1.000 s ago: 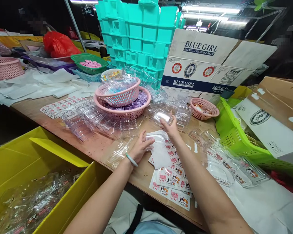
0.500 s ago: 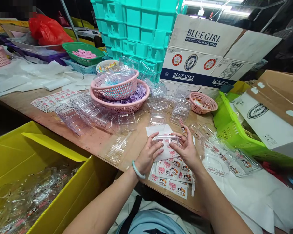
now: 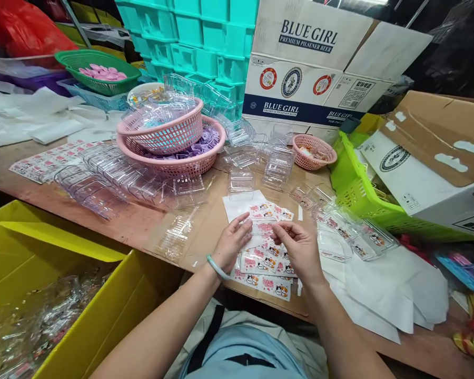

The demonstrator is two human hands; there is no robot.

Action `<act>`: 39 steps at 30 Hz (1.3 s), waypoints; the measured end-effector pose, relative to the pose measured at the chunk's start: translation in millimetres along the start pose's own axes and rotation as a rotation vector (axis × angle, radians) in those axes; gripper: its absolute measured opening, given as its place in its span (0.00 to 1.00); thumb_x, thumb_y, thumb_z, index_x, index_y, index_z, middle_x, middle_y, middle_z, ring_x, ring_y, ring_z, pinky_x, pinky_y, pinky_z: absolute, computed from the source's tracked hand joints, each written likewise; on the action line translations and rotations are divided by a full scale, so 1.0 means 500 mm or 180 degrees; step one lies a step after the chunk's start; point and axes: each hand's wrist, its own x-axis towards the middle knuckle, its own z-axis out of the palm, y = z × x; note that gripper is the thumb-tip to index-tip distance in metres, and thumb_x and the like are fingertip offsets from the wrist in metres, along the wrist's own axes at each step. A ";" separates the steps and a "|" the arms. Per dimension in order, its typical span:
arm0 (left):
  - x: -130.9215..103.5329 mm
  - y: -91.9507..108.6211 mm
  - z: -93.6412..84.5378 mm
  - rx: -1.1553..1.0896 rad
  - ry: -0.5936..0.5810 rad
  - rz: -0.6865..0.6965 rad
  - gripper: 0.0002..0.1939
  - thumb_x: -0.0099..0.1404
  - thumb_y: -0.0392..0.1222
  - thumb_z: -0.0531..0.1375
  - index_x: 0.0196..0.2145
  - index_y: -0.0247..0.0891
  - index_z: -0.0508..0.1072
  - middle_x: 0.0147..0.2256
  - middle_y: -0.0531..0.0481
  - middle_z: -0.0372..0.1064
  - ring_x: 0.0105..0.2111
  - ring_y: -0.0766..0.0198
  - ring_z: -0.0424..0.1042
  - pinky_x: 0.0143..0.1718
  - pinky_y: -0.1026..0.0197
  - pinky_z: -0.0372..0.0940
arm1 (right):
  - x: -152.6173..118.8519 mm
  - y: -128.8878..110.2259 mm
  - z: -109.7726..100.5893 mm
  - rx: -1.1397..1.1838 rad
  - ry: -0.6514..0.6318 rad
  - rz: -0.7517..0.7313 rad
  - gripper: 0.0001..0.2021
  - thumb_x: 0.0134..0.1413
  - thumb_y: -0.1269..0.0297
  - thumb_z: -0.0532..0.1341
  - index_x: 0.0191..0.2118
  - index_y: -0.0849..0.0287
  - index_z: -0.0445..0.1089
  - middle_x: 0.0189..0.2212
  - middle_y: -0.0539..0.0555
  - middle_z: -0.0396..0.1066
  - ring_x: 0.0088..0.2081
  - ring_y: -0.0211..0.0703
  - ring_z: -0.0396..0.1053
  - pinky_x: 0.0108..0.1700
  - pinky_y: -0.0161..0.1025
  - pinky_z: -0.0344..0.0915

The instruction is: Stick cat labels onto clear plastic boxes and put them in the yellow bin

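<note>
Between my two hands is a small clear plastic case (image 3: 263, 227), above printed cat sticker sheets (image 3: 266, 263). My left hand (image 3: 234, 239) holds the case's left side, fingers curved along it. My right hand (image 3: 296, 243) is closed in a pinch at the case's right end; whatever its fingertips grip is too small to make out. White backing paper (image 3: 237, 204) lies under the sheets. To the right of my right hand lie several clear cases with cat stickers (image 3: 342, 231).
Stacked pink baskets (image 3: 174, 164) stand behind, with clear cases (image 3: 239, 181) around them. A small pink basket (image 3: 314, 152), a green crate (image 3: 363, 195) and a carton (image 3: 300, 79) stand further right. A yellow bin (image 3: 102, 305) is at lower left.
The view has shifted right. My right hand has gone from spread fingers to a pinch at the case. A sticker piece that stood at my right fingertips is no longer visible there.
</note>
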 end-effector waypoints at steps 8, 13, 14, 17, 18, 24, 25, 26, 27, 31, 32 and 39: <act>0.003 -0.006 0.007 -0.0390 -0.0012 0.0036 0.22 0.55 0.48 0.67 0.47 0.40 0.75 0.42 0.46 0.72 0.41 0.65 0.69 0.50 0.59 0.58 | -0.005 -0.003 0.019 -0.0638 -0.0008 -0.0320 0.13 0.52 0.52 0.63 0.33 0.58 0.74 0.24 0.51 0.73 0.27 0.41 0.69 0.32 0.38 0.65; 0.005 -0.003 0.005 -0.0448 0.0004 0.0021 0.22 0.53 0.47 0.68 0.46 0.39 0.75 0.41 0.47 0.73 0.39 0.65 0.70 0.48 0.59 0.59 | -0.006 -0.002 0.027 -0.0796 0.0011 -0.0379 0.12 0.53 0.53 0.62 0.32 0.58 0.74 0.24 0.51 0.72 0.26 0.40 0.68 0.31 0.37 0.64; 0.005 -0.002 0.005 -0.0444 -0.0003 0.0021 0.23 0.53 0.47 0.68 0.46 0.38 0.75 0.41 0.47 0.73 0.39 0.65 0.70 0.47 0.60 0.60 | -0.006 -0.001 0.028 -0.0798 -0.0004 -0.0380 0.12 0.53 0.54 0.62 0.32 0.58 0.74 0.24 0.50 0.72 0.26 0.40 0.68 0.30 0.37 0.64; 0.005 -0.002 0.004 -0.0428 0.0016 0.0014 0.24 0.52 0.48 0.68 0.47 0.38 0.75 0.40 0.48 0.73 0.39 0.66 0.69 0.44 0.61 0.60 | -0.005 -0.001 0.028 -0.0789 -0.0052 -0.0370 0.11 0.52 0.54 0.63 0.31 0.58 0.74 0.23 0.50 0.71 0.26 0.40 0.67 0.30 0.37 0.64; 0.005 -0.001 0.004 -0.0426 0.0024 0.0008 0.25 0.52 0.48 0.68 0.47 0.38 0.75 0.40 0.48 0.73 0.38 0.66 0.69 0.44 0.62 0.60 | -0.004 -0.001 0.028 -0.0795 -0.0063 -0.0373 0.11 0.52 0.54 0.63 0.31 0.58 0.74 0.23 0.50 0.71 0.26 0.40 0.67 0.30 0.37 0.64; 0.004 0.003 0.003 -0.0424 0.0023 -0.0001 0.24 0.52 0.48 0.68 0.46 0.37 0.75 0.39 0.48 0.72 0.38 0.67 0.68 0.45 0.61 0.59 | -0.002 -0.005 0.029 -0.0951 -0.0074 -0.0387 0.13 0.53 0.52 0.61 0.31 0.58 0.74 0.22 0.50 0.70 0.24 0.39 0.66 0.28 0.36 0.62; 0.004 0.002 0.003 -0.0390 0.0011 0.0017 0.24 0.52 0.48 0.68 0.47 0.37 0.74 0.40 0.48 0.71 0.38 0.67 0.68 0.46 0.61 0.59 | -0.003 -0.004 0.030 -0.0985 -0.0067 -0.0393 0.14 0.53 0.52 0.61 0.31 0.58 0.74 0.22 0.50 0.70 0.24 0.39 0.66 0.27 0.36 0.62; 0.004 0.000 0.003 -0.0334 -0.0009 0.0045 0.25 0.52 0.48 0.68 0.47 0.38 0.74 0.39 0.48 0.71 0.39 0.67 0.69 0.47 0.61 0.59 | -0.004 -0.003 0.031 -0.1031 -0.0059 -0.0416 0.14 0.53 0.52 0.61 0.31 0.58 0.73 0.22 0.50 0.70 0.23 0.39 0.65 0.27 0.36 0.62; 0.004 -0.002 0.002 -0.0258 -0.0037 0.0078 0.27 0.52 0.47 0.69 0.49 0.38 0.73 0.39 0.48 0.71 0.39 0.66 0.69 0.47 0.60 0.59 | -0.006 -0.001 0.032 -0.1092 -0.0057 -0.0454 0.13 0.54 0.52 0.61 0.31 0.57 0.73 0.23 0.50 0.70 0.24 0.39 0.65 0.27 0.36 0.62; 0.007 -0.014 0.001 0.0010 -0.0029 0.0240 0.32 0.47 0.43 0.72 0.50 0.38 0.71 0.36 0.48 0.70 0.38 0.65 0.69 0.48 0.58 0.60 | -0.007 0.010 0.023 -0.1490 -0.0030 -0.0631 0.13 0.55 0.52 0.59 0.32 0.56 0.72 0.26 0.51 0.72 0.24 0.39 0.66 0.29 0.37 0.63; 0.008 -0.016 0.001 0.0040 0.0023 0.0277 0.32 0.47 0.43 0.72 0.50 0.37 0.71 0.36 0.48 0.70 0.37 0.65 0.69 0.47 0.58 0.61 | -0.005 0.013 0.018 -0.1602 0.0089 -0.0665 0.13 0.55 0.52 0.60 0.35 0.56 0.72 0.26 0.51 0.71 0.24 0.39 0.65 0.29 0.37 0.63; -0.011 -0.004 0.010 0.0235 -0.0093 0.0376 0.30 0.50 0.44 0.69 0.51 0.38 0.71 0.38 0.47 0.71 0.38 0.63 0.71 0.46 0.58 0.63 | 0.007 0.008 -0.022 -0.1349 0.0419 -0.0580 0.47 0.37 0.51 0.71 0.63 0.50 0.50 0.54 0.60 0.62 0.51 0.51 0.65 0.51 0.49 0.65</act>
